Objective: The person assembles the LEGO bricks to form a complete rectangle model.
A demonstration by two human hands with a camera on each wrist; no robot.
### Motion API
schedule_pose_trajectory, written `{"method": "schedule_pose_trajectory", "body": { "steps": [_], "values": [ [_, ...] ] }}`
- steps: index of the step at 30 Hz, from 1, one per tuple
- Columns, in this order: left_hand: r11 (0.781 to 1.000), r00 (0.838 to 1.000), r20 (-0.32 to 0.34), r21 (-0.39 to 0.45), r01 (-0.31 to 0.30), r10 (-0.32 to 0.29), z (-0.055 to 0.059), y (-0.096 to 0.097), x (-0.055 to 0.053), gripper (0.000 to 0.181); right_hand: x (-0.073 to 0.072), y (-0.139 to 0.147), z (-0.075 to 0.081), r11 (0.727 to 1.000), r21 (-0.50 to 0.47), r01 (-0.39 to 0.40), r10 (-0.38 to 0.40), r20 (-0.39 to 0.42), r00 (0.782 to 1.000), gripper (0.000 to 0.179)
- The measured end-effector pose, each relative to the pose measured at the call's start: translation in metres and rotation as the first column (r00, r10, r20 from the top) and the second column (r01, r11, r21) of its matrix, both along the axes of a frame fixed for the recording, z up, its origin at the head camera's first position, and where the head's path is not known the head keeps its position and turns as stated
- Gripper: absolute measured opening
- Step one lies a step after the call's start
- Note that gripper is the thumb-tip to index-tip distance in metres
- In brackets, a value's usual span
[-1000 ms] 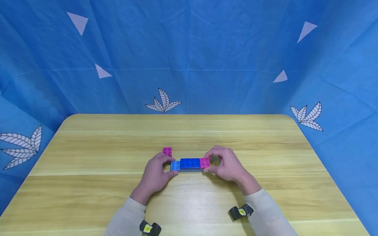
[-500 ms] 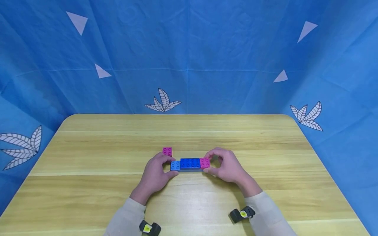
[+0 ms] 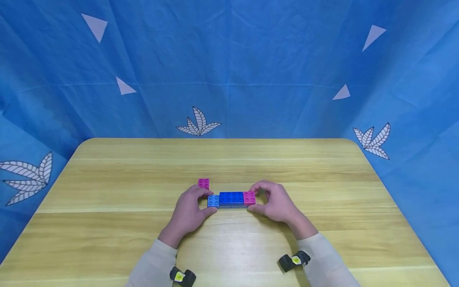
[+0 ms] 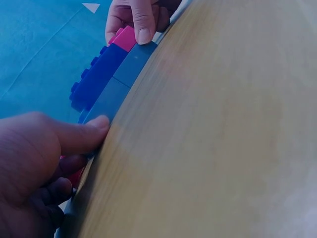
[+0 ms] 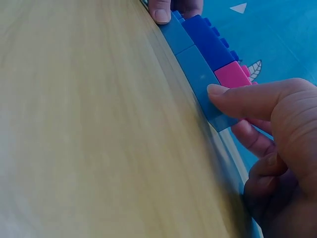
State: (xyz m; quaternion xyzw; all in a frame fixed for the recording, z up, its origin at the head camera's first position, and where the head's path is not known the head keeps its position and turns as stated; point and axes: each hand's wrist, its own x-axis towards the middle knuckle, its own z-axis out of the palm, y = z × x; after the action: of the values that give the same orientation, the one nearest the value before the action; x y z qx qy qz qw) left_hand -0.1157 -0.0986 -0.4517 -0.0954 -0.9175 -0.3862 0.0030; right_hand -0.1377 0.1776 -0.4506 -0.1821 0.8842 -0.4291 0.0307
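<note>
Pinching the left end of the lower light-blue bricks between thumb and fingers, left hand; right hand pinches the opposite end, thumb just by the pink brick, which sits on top beside the dark-blue brick, all near the middle of the table. Low, even pressure from both ends probably serves best, since a lopsided squeeze could tilt them; a loose magenta brick, just behind the left fingers, wants clearance

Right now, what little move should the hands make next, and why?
Maybe the left hand should take the loose pink brick just beyond it: the brick row has bare left studs, and another pink brick caps its right end.
</note>
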Motion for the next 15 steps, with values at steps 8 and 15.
{"method": "schedule_pose_trajectory", "body": {
  "steps": [8, 15],
  "values": [
    [0.999, 1.000, -0.003, 0.033, 0.007, -0.007, -0.001, -0.004, 0.000, 0.043, 0.000, 0.000, -0.002, 1.000, -0.003, 0.007, -0.007, 0.011, 1.000, 0.039],
    [0.997, 1.000, 0.012, 0.072, 0.011, -0.012, -0.001, -0.012, -0.002, 0.050, 0.000, 0.000, -0.002, 1.000, -0.010, 0.014, -0.014, 0.030, 0.999, 0.039]
  ]
}}
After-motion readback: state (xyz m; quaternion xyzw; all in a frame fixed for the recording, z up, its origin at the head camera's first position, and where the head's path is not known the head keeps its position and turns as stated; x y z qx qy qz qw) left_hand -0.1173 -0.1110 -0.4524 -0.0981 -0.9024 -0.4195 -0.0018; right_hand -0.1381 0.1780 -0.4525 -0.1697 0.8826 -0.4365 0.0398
